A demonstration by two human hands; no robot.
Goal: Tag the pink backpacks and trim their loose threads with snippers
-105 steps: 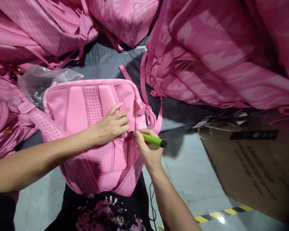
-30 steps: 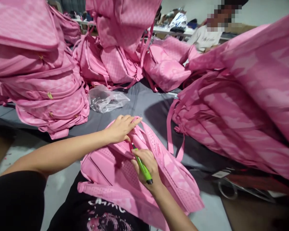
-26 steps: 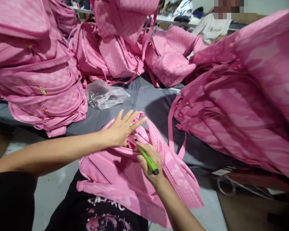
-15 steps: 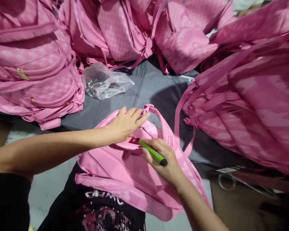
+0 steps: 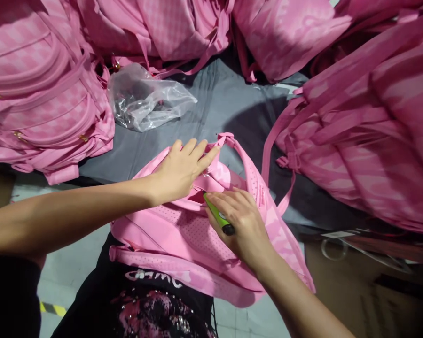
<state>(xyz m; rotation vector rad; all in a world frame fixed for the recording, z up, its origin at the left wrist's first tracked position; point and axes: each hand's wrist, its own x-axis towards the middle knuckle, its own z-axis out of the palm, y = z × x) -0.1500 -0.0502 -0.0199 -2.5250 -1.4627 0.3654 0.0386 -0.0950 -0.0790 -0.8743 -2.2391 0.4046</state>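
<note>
You have the pink backpack (image 5: 141, 232) lying with its perforated back panel up, partly over your lap and partly over the near edge of the grey-covered surface (image 5: 215, 105). Your left hand (image 5: 176, 173) rests palm down on its upper part, fingers fanned apart; your thumb is hidden, so I cannot tell whether it pinches the fabric. Your right hand (image 5: 241, 218) is curled closed around a green tool (image 5: 215, 211), its black butt end towards you and its dark fore end at a fold in the backpack, just beside your left hand; whether the tip touches cloth cannot be made out. A clear plastic bag (image 5: 155, 101) lies crumpled on the surface, set back from the near edge. Checked pink backpacks (image 5: 52, 103) are stacked at the surface's left, more pink bags (image 5: 176, 28) sit towards its far edge, and camouflage-patterned backpacks (image 5: 366, 155) lean together along the right, above a brown cardboard box (image 5: 341, 295) that stands below the near right edge.
</note>
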